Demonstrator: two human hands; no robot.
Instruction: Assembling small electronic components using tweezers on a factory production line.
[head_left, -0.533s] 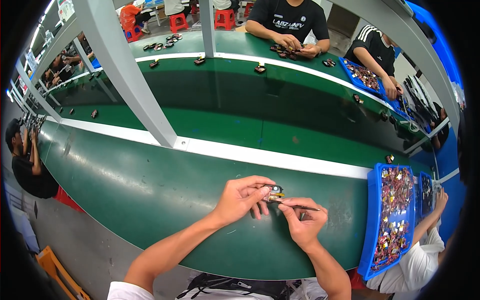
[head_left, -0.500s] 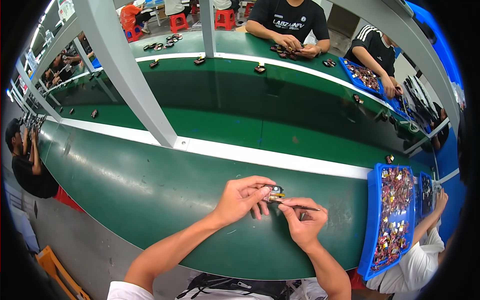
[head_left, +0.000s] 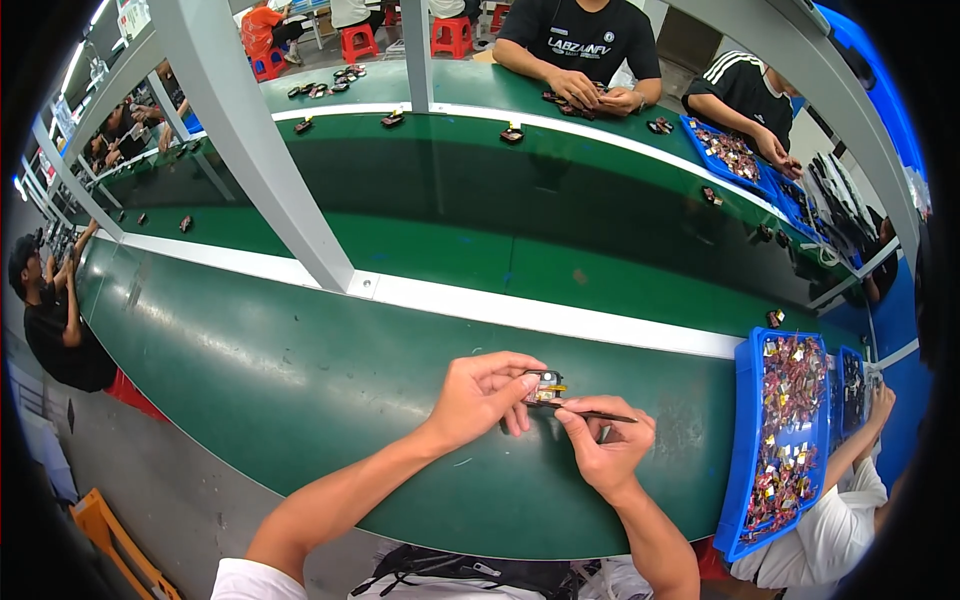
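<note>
My left hand (head_left: 487,398) is closed on a small electronic assembly (head_left: 546,384), a dark housing with pale and silvery parts and a yellow strip, held above the green table. Thumb and fingers pinch its left side. My right hand (head_left: 608,440) pinches a slim dark stick-like tool (head_left: 610,415) whose rear end sticks out to the right. The tool's front reaches the lower edge of the assembly; fingertips partly hide the contact. Whether the tool is a pair of tweezers I cannot make out.
To the right stands a blue tray (head_left: 742,450) full of small wired parts. Beyond a white rail (head_left: 540,318) runs a green conveyor belt (head_left: 570,275) carrying small assemblies (head_left: 512,134). A grey metal post (head_left: 260,150) rises at left. Other people work across the belt and at both sides.
The small assemblies on the belt have shifted slightly left. My hands keep almost the same place, holding the assembly and the tool.
</note>
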